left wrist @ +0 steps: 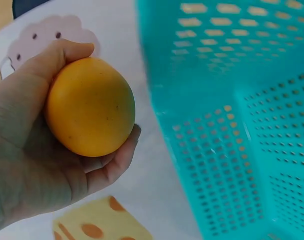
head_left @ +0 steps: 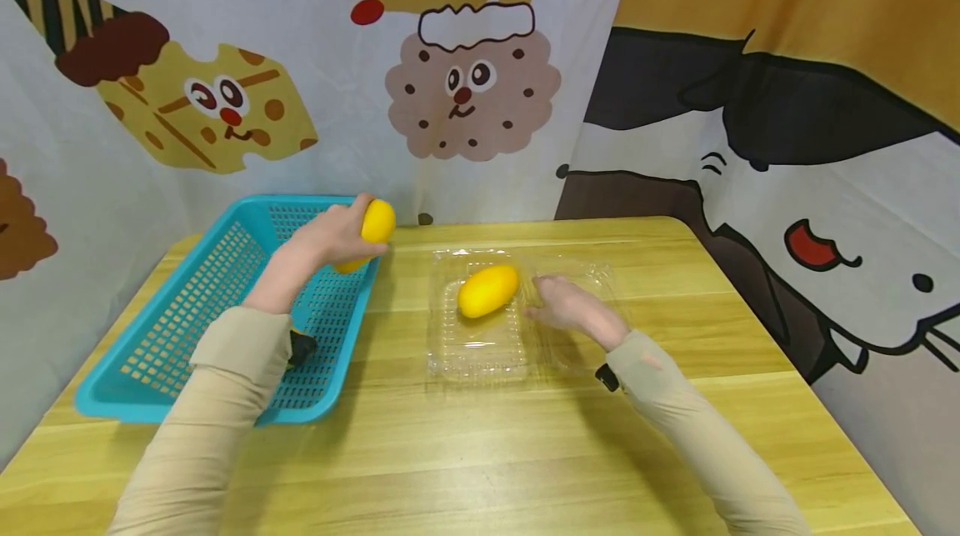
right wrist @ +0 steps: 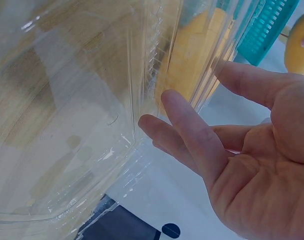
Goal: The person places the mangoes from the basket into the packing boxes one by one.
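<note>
My left hand (head_left: 333,234) grips a yellow mango (head_left: 378,222) above the right side of the blue basket (head_left: 352,336). In the left wrist view the fingers and thumb wrap round the mango (left wrist: 91,107), its rounded end facing the camera. A second mango (head_left: 487,291) lies in the left half of an opened clear plastic clamshell box (head_left: 480,357). My right hand (head_left: 566,303) is at the middle of that box, between its two halves. In the right wrist view its fingers (right wrist: 192,130) are loosely extended, fingertips right at the clear wall.
Inside the basket lies a small dark object (head_left: 302,348), partly hidden by the left sleeve (head_left: 247,344). The wooden table (head_left: 465,469) carries basket and box. A printed cloth (head_left: 315,44) hangs behind the table's far edge.
</note>
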Action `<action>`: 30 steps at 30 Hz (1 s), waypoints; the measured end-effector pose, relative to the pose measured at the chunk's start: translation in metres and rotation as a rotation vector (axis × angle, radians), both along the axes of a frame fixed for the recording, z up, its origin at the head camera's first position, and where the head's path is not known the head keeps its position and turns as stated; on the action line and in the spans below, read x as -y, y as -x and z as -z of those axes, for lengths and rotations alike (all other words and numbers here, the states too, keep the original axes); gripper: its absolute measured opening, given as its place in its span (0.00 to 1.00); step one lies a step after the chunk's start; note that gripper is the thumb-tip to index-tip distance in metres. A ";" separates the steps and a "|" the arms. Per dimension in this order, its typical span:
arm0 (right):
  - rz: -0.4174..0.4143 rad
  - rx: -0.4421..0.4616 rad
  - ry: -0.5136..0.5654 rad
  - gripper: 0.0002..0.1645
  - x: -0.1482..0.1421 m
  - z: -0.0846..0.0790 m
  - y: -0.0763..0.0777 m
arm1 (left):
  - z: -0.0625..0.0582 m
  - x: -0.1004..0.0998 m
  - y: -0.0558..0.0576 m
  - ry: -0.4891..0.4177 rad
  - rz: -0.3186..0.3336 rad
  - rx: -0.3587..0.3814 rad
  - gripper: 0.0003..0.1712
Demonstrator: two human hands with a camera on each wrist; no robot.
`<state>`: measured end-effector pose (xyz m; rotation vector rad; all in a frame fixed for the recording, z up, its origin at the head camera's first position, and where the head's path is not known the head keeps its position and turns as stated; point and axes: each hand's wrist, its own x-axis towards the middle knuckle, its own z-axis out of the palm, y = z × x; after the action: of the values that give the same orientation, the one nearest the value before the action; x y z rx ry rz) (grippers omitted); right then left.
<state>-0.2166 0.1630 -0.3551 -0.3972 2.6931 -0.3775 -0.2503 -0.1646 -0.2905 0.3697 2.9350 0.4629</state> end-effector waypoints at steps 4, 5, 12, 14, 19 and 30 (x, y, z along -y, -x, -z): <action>-0.007 -0.006 -0.009 0.41 0.000 -0.001 0.000 | -0.006 -0.017 0.000 0.026 0.044 -0.042 0.43; -0.008 -0.008 -0.011 0.41 0.000 -0.001 0.000 | -0.007 -0.021 0.000 0.030 0.051 -0.047 0.43; -0.015 -0.021 -0.020 0.40 0.000 0.000 -0.001 | -0.009 -0.050 0.001 0.072 0.082 -0.028 0.46; -0.016 -0.020 -0.020 0.40 0.000 0.000 -0.001 | -0.010 -0.058 0.002 0.088 0.088 -0.011 0.48; -0.020 -0.017 -0.013 0.40 0.000 0.000 -0.001 | -0.006 -0.076 0.004 0.125 0.104 0.019 0.49; -0.026 -0.029 -0.019 0.40 0.001 -0.001 -0.002 | 0.012 -0.104 0.008 0.204 0.117 0.104 0.52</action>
<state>-0.2150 0.1625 -0.3536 -0.4348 2.7145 -0.3410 -0.2587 -0.0606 -0.3027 0.4715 2.8057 0.1594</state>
